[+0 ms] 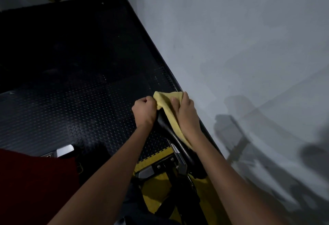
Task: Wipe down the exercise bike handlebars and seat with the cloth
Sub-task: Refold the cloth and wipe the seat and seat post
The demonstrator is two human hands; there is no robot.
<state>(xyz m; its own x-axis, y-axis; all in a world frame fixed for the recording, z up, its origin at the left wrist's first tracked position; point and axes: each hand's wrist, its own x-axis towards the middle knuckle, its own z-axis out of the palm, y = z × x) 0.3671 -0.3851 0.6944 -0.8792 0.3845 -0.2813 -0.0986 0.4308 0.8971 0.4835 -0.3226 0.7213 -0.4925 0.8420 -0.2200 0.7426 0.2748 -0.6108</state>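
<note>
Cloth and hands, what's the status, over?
Both hands on yellow cloth: left hand grips its end, right hand presses it along black bike part. Nothing in the way.

Home gym corner, studded rubber floor mats (pixel 71 100) (black), exercise bike (pixel 170 132)

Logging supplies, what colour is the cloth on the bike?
Pale yellow; the cloth shows best in the head view.

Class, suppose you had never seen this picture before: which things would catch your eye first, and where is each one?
The yellow cloth stands out first, bright against the dim room, draped over the black bike seat at the centre. Both hands grip it: the left hand pinches its near corner, the right hand presses it along the seat. Behind lies a dark studded floor mat, and a pale grey wall fills the right.
</note>
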